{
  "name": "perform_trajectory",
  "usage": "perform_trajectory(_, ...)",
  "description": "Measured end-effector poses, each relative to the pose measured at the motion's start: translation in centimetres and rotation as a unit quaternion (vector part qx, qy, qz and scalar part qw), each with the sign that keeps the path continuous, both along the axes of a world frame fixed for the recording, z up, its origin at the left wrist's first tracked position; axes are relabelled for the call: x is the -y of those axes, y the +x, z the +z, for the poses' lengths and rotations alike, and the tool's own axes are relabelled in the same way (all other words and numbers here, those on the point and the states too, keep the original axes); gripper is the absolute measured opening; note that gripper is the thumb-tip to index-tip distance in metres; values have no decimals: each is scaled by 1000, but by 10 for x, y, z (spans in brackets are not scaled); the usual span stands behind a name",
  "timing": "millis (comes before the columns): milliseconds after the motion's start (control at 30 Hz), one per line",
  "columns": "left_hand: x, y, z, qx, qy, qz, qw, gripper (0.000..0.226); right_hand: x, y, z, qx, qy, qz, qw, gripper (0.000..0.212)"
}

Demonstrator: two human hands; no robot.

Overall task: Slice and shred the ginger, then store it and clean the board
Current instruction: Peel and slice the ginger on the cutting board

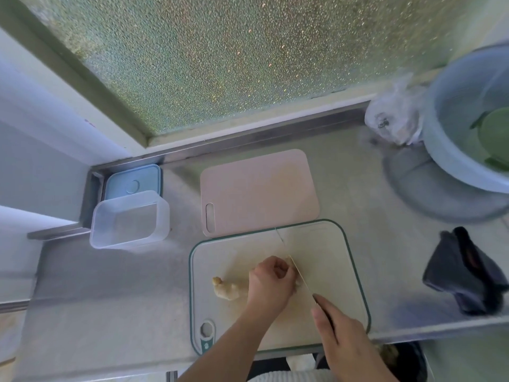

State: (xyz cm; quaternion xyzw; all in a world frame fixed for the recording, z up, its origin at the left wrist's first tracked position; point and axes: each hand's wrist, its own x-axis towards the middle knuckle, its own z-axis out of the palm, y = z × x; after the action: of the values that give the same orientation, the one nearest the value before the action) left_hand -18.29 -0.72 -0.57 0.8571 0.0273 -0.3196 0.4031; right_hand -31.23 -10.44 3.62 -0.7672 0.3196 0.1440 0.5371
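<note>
Nearest you, your right hand is clenched around the handle of the knife, whose thin blade runs away from you across the green-rimmed cutting board. Just left of the blade, your left hand bears down on the ginger, fingers curled over its right end — the cut face is hidden beneath them. The knobbly left lobe sticks out bare. Expect the root to be light, hard and fibrous, lumpy enough to rock; pin it close to the blade with knuckles forward. Farther back on the steel surface lie a pink board and, to the left, the open clear container beside its blue lid — storage waits well apart.
</note>
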Motion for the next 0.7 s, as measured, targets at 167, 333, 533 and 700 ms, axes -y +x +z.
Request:
perform_trajectory(167, -1, 2, -2, -9, -1, -11, 1000, 11, 4, -1, -4, 11, 6, -2, 1000, 64)
perform_trajectory(333, -1, 2, 0, -12, -2, -11, 1000, 11, 2, -4, -9, 16, 6, 4, 1000, 72)
perform_trajectory(533, 0, 1, -2, 8, 3, -28, 1000, 13, 5, 2, -15, 29, 0, 20, 999, 59)
perform_trajectory(700, 2, 1, -9, 20, 16, -30, 999, 14, 6, 11, -22, 49, -27, 28, 998, 46)
